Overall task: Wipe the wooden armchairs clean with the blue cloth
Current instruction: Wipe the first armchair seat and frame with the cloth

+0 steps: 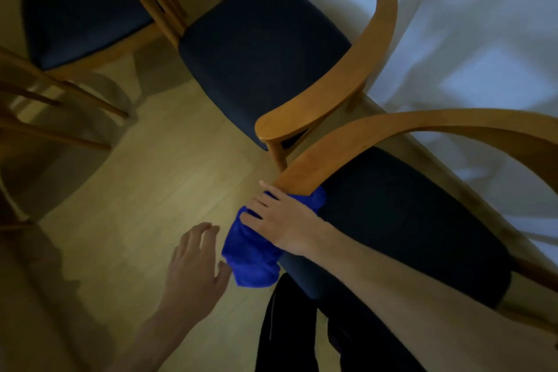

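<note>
Three wooden armchairs with dark seat pads in the head view: nearest armchair [407, 130] at lower right, middle armchair [374, 48] just beyond it, far armchair [84, 9] at upper left, blurred. Blue cloth [253, 254] is bunched over the front end of the nearest armchair's left armrest, hanging down past the seat edge. Right hand [283, 220] lies on top of the cloth, fingers spread and fairly straight, pressing it onto the armrest tip; grip is flat, not curled round anything. Left hand [196, 263] is just beside the cloth on the left, fingers relaxed and apart, holding nothing; thumb near the cloth, contact unclear. Wood floor [151, 175] underneath, white curtain [483, 24] behind the chairs, dark trouser legs [290, 326] at the bottom.
</note>
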`<state>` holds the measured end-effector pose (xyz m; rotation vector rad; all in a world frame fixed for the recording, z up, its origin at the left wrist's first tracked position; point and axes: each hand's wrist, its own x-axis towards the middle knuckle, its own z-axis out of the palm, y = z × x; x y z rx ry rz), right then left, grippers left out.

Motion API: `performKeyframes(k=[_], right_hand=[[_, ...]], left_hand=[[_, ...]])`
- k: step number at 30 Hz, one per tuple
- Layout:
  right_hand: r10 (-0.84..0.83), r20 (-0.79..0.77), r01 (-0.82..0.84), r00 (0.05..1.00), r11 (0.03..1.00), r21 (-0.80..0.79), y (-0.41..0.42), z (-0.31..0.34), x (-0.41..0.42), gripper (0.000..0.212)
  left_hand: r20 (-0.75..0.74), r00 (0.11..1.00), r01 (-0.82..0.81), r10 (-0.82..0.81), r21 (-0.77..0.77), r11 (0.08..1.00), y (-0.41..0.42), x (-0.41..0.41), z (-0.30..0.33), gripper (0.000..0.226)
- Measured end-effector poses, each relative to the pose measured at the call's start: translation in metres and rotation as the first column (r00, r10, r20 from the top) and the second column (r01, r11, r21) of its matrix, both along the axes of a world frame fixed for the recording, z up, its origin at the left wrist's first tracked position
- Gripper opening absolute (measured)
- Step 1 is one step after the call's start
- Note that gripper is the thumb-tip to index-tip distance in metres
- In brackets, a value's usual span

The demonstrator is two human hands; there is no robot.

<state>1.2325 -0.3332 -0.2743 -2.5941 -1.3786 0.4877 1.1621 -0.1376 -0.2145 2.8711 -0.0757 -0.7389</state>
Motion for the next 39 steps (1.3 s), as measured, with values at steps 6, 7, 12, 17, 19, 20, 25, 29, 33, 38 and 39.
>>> performKeyframes(k=[6, 7, 12, 17, 19, 20, 25, 29, 33, 38, 39], right_hand=[[0.083, -0.017, -0.084, 0.996, 0.996, -0.037, -0.015, 0.005, 0.021, 0.072], [0.092, -0.015, -0.093, 0.996, 0.994, -0.059, -0.017, 0.005, 0.024, 0.08], [-0.018, 0.024, 0.021, 1.0, 0.994, -0.107, -0.046, 0.004, 0.041, 0.102], [-0.255, -0.019, 0.254, 0.967, 0.965, -0.062, -0.07, 0.006, 0.014, 0.095], [-0.346, -0.076, 0.351, 0.935, 0.934, 0.064, -0.08, 0.005, -0.014, 0.077], [-0.393, -0.109, 0.404, 0.913, 0.907, 0.116, -0.085, 0.006, -0.027, 0.069], [-0.572, -0.342, 0.645, 0.746, 0.747, 0.158, -0.114, 0.006, -0.074, 0.058], [-0.584, -0.418, 0.667, 0.696, 0.741, 0.075, -0.155, 0.005, -0.109, 0.053], [-0.538, -0.454, 0.654, 0.71, 0.743, 0.142, -0.182, 0.02, -0.121, 0.039], [-0.743, -0.542, 0.9, 0.392, 0.432, 0.058, -0.229, 0.017, -0.125, 0.062], [-0.775, -0.536, 0.922, 0.336, 0.387, 0.018, -0.241, 0.013, -0.128, 0.065]], left_hand=[[0.008, 1.0, 0.016, -0.015, -0.059, 0.998, -0.011, -0.016, 0.002, 0.054], [0.028, 1.0, 0.013, -0.011, -0.08, 0.997, -0.016, -0.014, 0.001, 0.055], [0.1, 0.995, 0.015, -0.005, -0.099, 0.995, -0.049, 0.009, -0.001, 0.076], [0.029, 0.998, 0.063, -0.063, -0.001, 0.998, -0.079, 0.026, -0.013, 0.112], [0.056, 0.997, 0.054, -0.052, -0.022, 0.998, -0.095, 0.026, -0.018, 0.101], [0.088, 0.995, 0.052, -0.048, -0.051, 0.997, -0.102, 0.025, -0.02, 0.092], [0.314, 0.943, 0.18, -0.107, -0.212, 0.961, -0.126, 0.008, -0.032, 0.066], [-0.028, 0.971, 0.211, -0.238, -0.373, 0.903, -0.156, 0.003, -0.043, 0.105], [-0.223, 0.878, 0.269, -0.423, -0.503, 0.821, -0.191, 0.021, -0.06, 0.113], [-0.298, 0.779, 0.257, -0.552, -0.651, 0.714, -0.244, 0.047, -0.06, 0.042], [-0.288, 0.769, 0.277, -0.571, -0.655, 0.703, -0.256, 0.05, -0.057, 0.038]])
